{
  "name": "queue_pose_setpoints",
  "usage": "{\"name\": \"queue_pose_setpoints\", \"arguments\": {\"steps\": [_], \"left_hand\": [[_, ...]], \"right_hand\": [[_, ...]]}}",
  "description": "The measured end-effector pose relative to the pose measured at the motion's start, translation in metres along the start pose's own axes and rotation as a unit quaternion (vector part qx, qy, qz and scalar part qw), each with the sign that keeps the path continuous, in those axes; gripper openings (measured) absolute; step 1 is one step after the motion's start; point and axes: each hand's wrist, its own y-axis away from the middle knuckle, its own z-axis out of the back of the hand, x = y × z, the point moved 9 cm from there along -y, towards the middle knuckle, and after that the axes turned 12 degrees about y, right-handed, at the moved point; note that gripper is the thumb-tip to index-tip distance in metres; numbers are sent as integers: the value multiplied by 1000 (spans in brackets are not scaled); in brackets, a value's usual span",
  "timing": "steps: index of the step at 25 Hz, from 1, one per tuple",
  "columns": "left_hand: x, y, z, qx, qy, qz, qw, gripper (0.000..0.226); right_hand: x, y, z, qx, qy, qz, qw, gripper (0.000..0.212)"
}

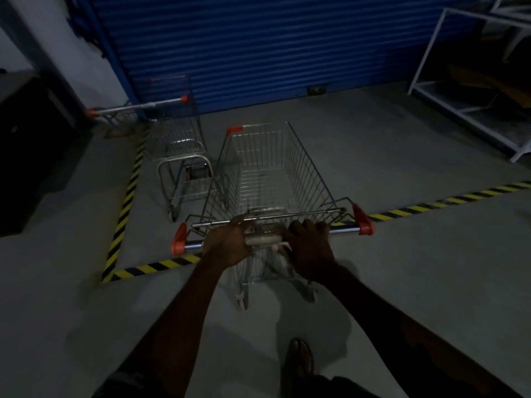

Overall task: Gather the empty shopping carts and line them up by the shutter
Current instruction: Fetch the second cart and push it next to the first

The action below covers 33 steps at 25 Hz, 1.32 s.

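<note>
An empty wire shopping cart point(275, 173) with orange corner caps stands in front of me, its nose pointing at the blue roller shutter point(258, 47). My left hand point(228, 242) and my right hand point(309, 244) both grip its handle bar point(343, 231), close together near the middle. A second empty cart point(178, 139) is parked to the left, its handle toward the left wall and its body close to the shutter. The two carts almost touch at the near cart's front left corner.
Yellow-and-black tape point(126, 193) marks a floor bay in front of the shutter; the held cart straddles its near line. A white metal rack point(474, 90) stands at the right, a dark cabinet point(26, 145) at the left. My sandalled foot point(300, 360) is below.
</note>
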Motion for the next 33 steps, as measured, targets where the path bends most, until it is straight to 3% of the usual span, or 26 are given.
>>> {"name": "queue_pose_setpoints", "arguments": {"steps": [4,7,12,15,18,20,22,27,33], "left_hand": [[27,-88,22,-34,2,-48,998,56],[55,-153,24,13,-3,-11,1000,60],[96,-247,28,38,-35,-12,999,51],[128,-312,34,38,-1,-17,999,67],[153,-376,43,42,28,-32,998,69],[167,-415,50,57,50,-52,996,75],[179,-450,56,69,75,-80,992,78],[200,-530,77,89,58,-95,990,56],[255,-623,99,44,46,-81,995,34]], "right_hand": [[-23,-97,-45,95,33,-10,995,71],[-42,-159,-79,162,32,-19,986,79],[-72,-253,-116,139,-29,-59,988,107],[-84,-311,-139,184,-47,-65,980,129],[-86,-368,-133,40,-39,-55,997,102],[-94,-401,-139,-15,-32,-53,998,89],[-101,-435,-153,15,-22,-55,998,90],[-127,-517,-199,124,-29,-90,988,118],[-131,-613,-251,140,-27,-68,987,106]]}}
